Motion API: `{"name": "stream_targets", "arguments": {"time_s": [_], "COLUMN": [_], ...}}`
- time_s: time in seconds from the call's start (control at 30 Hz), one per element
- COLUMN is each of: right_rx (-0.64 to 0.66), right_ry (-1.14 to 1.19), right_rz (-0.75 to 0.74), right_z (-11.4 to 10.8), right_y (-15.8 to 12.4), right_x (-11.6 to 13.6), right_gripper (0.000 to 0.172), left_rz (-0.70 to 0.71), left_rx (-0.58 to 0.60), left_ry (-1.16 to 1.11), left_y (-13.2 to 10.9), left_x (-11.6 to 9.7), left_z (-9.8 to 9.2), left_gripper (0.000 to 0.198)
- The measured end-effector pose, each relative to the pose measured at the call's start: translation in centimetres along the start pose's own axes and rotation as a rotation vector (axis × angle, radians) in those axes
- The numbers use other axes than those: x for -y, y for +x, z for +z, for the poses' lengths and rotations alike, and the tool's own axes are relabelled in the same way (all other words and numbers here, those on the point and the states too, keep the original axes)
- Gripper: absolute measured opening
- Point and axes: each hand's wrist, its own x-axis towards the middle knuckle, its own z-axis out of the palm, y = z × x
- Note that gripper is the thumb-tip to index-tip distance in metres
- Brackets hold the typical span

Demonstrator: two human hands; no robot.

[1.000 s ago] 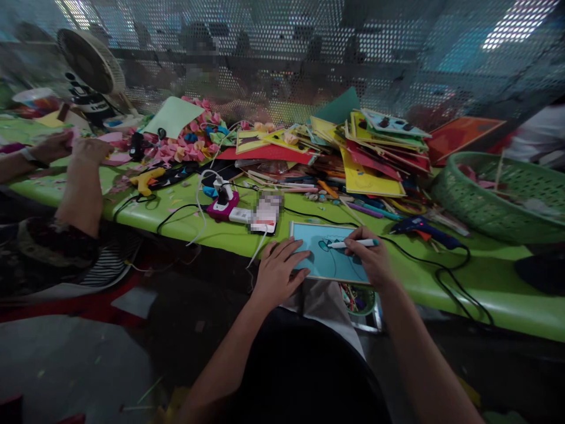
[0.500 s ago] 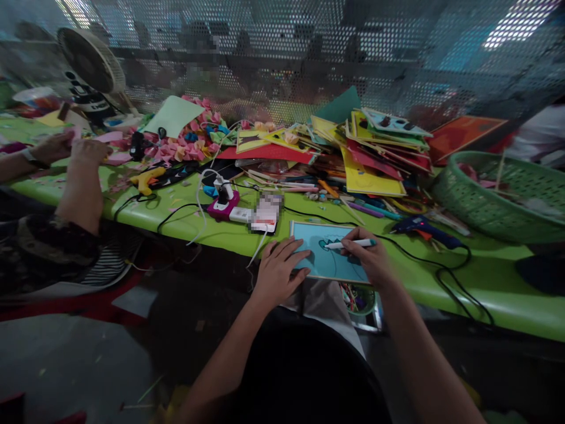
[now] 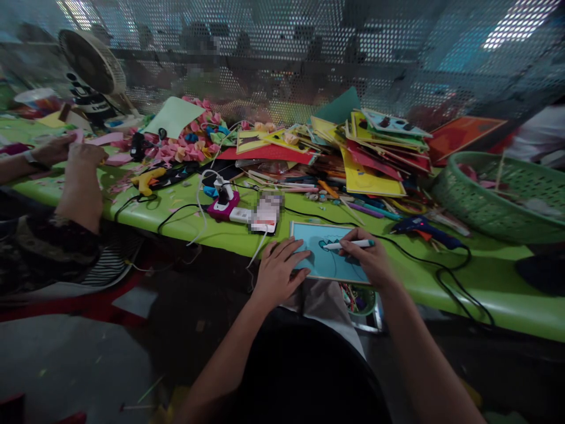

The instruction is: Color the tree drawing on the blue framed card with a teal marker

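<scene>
A blue card (image 3: 314, 264) with a light border lies at the front edge of the green table (image 3: 212, 232). It bears a dark outline drawing, with a teal-coloured patch near its top. My left hand (image 3: 281, 268) rests open, fingers spread, over the card's left part. Between the fingertips of my right hand (image 3: 366, 253) is a white marker (image 3: 353, 244) with a teal end, held nearly level. Its tip is at the teal patch. A phone (image 3: 266, 213) with a cable lies just beyond my left hand.
Behind the card are a power strip (image 3: 224, 206), pens and a pile of coloured cards (image 3: 375, 182). A blue glue gun (image 3: 426, 228) and a green basket (image 3: 498, 200) stand right. At left, another person's hands (image 3: 83, 154) hold pink paper near a yellow glue gun (image 3: 148, 180).
The marker and my right hand have shifted very slightly left over the card. My left hand and the card stay put. The other person's hands moved a little.
</scene>
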Motion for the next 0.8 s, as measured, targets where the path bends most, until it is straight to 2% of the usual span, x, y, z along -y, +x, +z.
{"name": "stream_targets", "arguments": {"time_s": [0.4,0.8], "right_rx": [-0.010,-0.081], "right_ry": [0.016,0.013], "right_rz": [-0.020,-0.035], "right_z": [-0.17,-0.12], "right_y": [0.02,0.19], "right_x": [-0.30,-0.40], "right_gripper": [0.025,0.020], "left_rz": [0.004,0.003], "left_rx": [-0.001,0.001], "left_ry": [0.005,0.007], "left_y": [-0.05,-0.11], "left_x": [0.09,0.21], "left_z": [0.09,0.22], "left_gripper": [0.036,0.036]}}
